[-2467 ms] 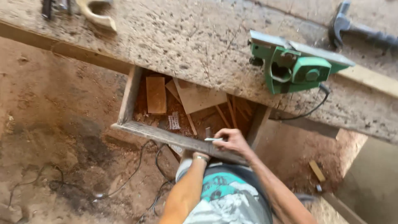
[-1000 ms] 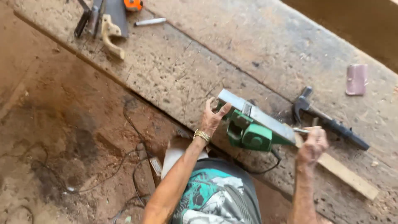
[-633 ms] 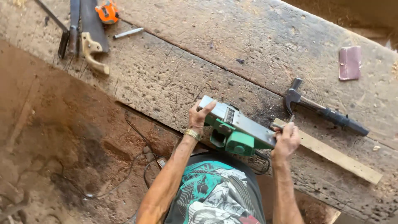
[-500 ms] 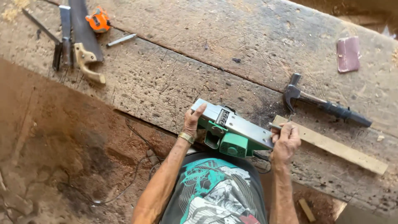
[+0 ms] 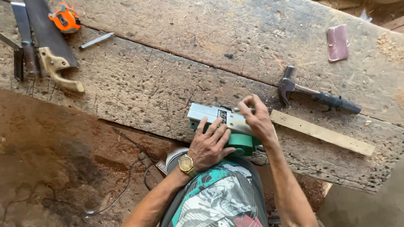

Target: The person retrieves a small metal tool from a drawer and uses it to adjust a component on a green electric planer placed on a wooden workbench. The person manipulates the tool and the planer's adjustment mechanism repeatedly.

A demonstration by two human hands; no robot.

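green planer (image 5: 219, 120) under left hand (image 5: 210, 145), right hand (image 5: 259, 120)

— How's your light?
— You've got warm, even daylight across the worktop (image 5: 168, 84), no glare; soft shadows sit just below the tools.
— Sharpness?
— Crisp mid-frame; your lower left is dimmer, and the edges bend slightly.

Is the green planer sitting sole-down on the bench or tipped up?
Tipped: the green planer lies with its flat metal sole facing up, left hand pressed on it, right hand at its far edge.
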